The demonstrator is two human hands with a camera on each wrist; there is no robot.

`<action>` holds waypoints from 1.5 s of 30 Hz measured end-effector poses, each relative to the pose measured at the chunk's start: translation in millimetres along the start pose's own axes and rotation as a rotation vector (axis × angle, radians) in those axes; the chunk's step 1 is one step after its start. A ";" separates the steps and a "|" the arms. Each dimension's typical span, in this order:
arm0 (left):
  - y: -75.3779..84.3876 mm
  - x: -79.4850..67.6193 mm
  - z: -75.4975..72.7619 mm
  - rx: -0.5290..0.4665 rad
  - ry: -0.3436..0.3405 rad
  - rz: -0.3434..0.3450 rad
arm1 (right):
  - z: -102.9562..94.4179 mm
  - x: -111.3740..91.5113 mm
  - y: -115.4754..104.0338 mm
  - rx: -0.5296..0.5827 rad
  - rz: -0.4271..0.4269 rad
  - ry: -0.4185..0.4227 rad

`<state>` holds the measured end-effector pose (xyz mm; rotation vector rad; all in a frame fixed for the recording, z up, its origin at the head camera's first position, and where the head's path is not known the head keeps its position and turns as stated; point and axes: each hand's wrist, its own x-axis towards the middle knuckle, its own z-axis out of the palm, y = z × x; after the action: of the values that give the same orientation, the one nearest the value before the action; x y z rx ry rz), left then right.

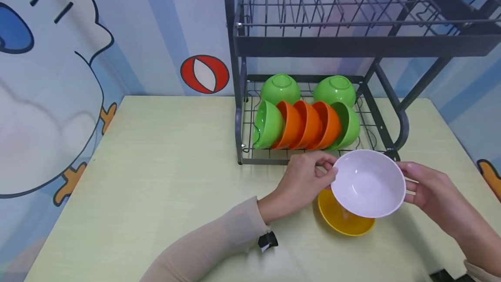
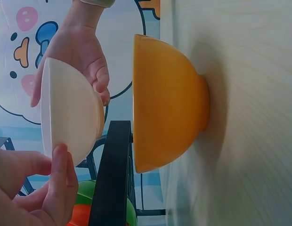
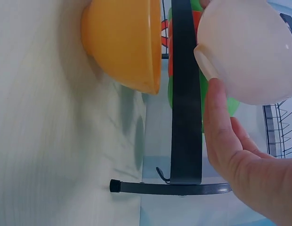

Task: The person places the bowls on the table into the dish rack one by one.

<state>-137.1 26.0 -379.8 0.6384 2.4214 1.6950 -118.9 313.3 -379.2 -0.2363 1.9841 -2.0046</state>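
Note:
A white bowl (image 1: 368, 183) is held in the air between both hands, its inside facing up and toward the head camera. At its left rim the left hand (image 1: 303, 179) pinches it with thumb and fingertips. The right hand (image 1: 432, 195) holds the opposite side, with fingers (image 3: 219, 108) against the underside, as the right wrist view shows. Beneath it, a yellow bowl (image 2: 167, 103) stands upright on the table, apart from the white one and partly covered by it in the head view.
Behind the hands stands a dark two-tier dish rack (image 1: 352, 47). Its lower tier carries two upturned green bowls (image 1: 280, 88) at the back. In front is a leaning row of green and orange bowls (image 1: 290, 125). The pale table (image 1: 176, 164) extends left to a cartoon-printed wall (image 1: 156, 34).

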 end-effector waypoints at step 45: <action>0.4 0.8 -8.7 -0.020 -0.024 0.035 | -1.7 -3.8 -2.8 0.032 0.042 0.068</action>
<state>-140.7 18.9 -376.1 0.6986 2.3876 1.7120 -116.2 316.2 -376.0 -0.1193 1.9790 -2.0415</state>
